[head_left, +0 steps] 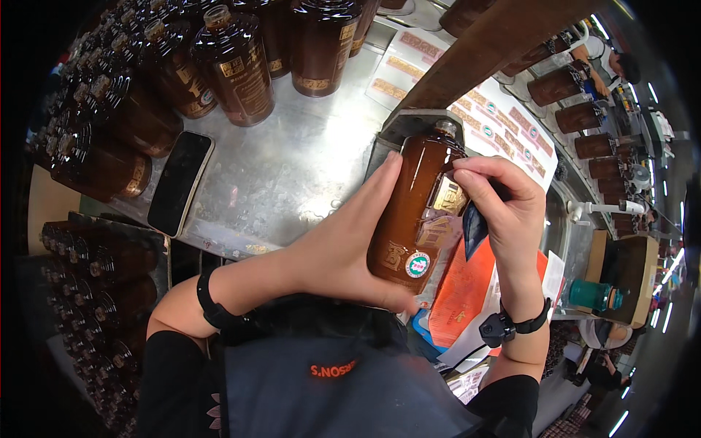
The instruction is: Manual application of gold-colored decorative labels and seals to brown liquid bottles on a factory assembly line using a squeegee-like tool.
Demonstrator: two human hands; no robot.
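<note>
A brown glass bottle (pixel 405 226) leans at a slant, its neck up by a metal bracket (pixel 418 125). My left hand (pixel 350 252) is wrapped round its left side and base, the thumb and fingers spread along it. On the bottle's side sit a gold label (pixel 447 196), gold lettering and a round green-and-white sticker (pixel 417 265). A clear film seems to lie over the lettering. My right hand (pixel 507 204) pinches thumb and forefinger at the film's upper edge. A dark blue, pointed flat piece (pixel 475 232) sticks out beneath that hand's fingers.
Many brown bottles (pixel 232 69) crowd the table's left and back, and more stand lower left. A black phone (pixel 180 182) lies on the metal table (pixel 292 146). Label sheets (pixel 504 124) lie beyond the bracket; an orange packet (pixel 464 299) is beside my right wrist. Other people work far right.
</note>
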